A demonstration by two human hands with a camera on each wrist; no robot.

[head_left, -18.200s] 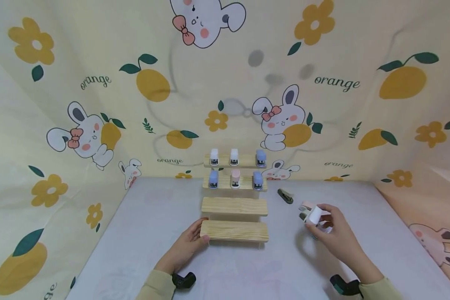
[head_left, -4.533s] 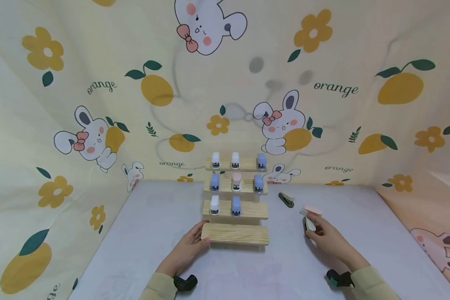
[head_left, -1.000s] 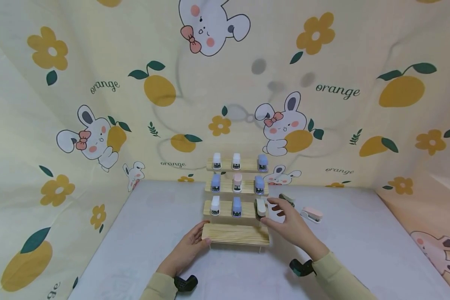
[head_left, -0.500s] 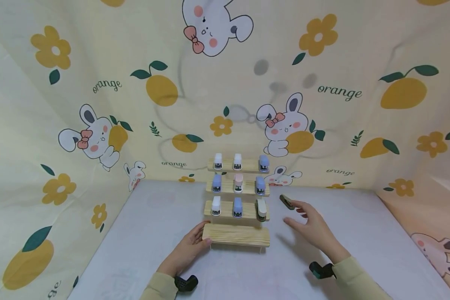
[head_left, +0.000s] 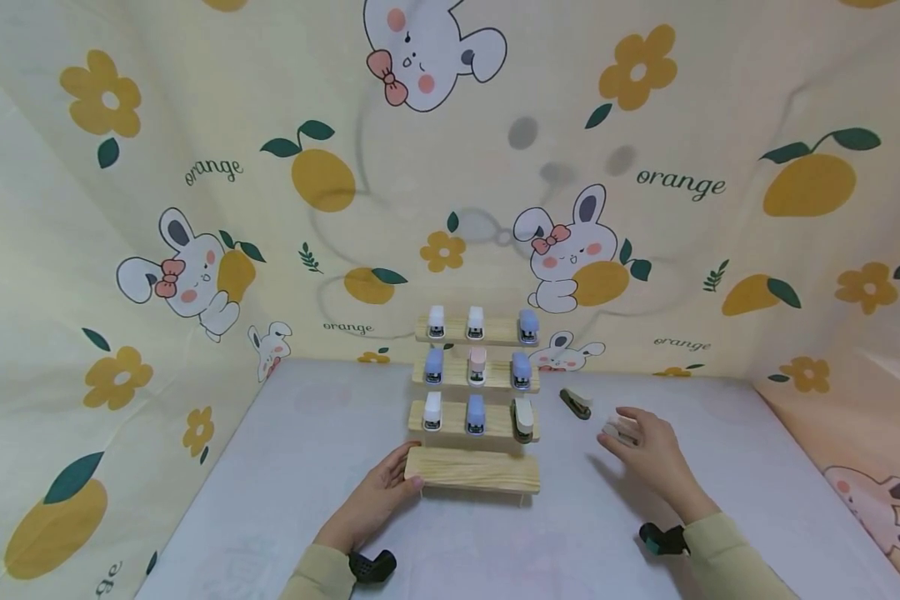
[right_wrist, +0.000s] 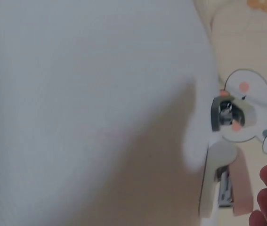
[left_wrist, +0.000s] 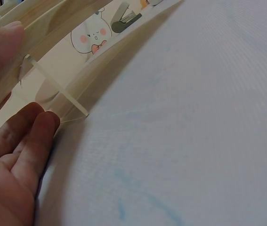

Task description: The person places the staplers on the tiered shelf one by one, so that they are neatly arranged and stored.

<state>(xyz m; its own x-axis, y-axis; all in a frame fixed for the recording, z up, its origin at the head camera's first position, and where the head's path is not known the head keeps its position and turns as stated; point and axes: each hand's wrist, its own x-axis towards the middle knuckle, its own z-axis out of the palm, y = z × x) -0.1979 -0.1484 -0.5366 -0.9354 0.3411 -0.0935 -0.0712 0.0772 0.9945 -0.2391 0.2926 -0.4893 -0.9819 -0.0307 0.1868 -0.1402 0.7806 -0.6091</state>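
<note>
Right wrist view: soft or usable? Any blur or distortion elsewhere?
Right wrist view: soft all over, pink stapler smeared. Left wrist view: cloth weave sharp, left hand soft. Head view: sharp, wide-angle bend at the edges, right hand casts a faint shadow.

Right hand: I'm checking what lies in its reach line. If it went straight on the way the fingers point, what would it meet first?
Most likely the pink stapler at the fingertips of the right hand; contact is unclear.
</note>
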